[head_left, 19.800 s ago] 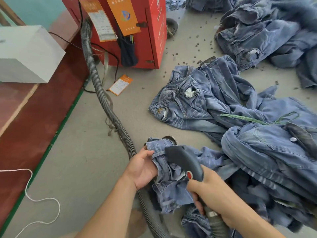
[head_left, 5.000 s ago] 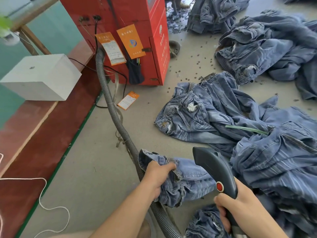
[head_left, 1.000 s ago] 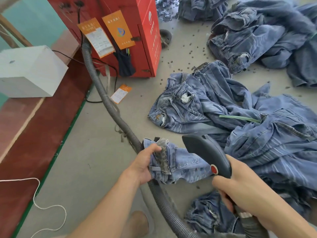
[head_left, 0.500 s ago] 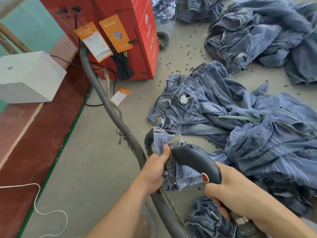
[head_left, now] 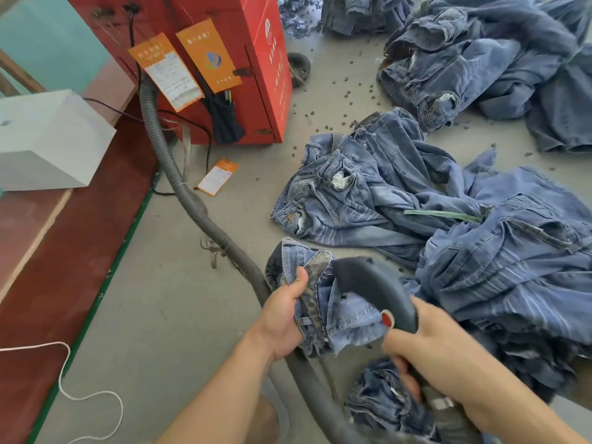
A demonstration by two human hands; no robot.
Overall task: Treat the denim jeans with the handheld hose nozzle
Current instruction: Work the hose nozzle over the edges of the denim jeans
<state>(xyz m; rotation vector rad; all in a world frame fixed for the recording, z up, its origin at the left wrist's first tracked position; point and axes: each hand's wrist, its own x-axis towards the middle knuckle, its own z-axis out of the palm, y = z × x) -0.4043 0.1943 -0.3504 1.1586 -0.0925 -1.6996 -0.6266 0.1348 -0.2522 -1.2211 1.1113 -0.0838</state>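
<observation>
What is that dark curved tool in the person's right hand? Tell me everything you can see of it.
The handheld hose nozzle is a dark grey, smooth, plastic-looking curved wand with a red button near the grip. The right hand grips its lower end, where a ribbed grey hose seems to join. Its rounded tip points into the open end of the denim jeans, which the left hand holds bunched.

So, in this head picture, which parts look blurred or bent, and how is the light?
Head view: the right hand on the nozzle is smeared by motion blur, while the left hand gripping the jeans stays fairly sharp; wide-angle distortion tilts the red cabinet near the top edge; the light is soft and even, with faint shadows and no glare.
</observation>
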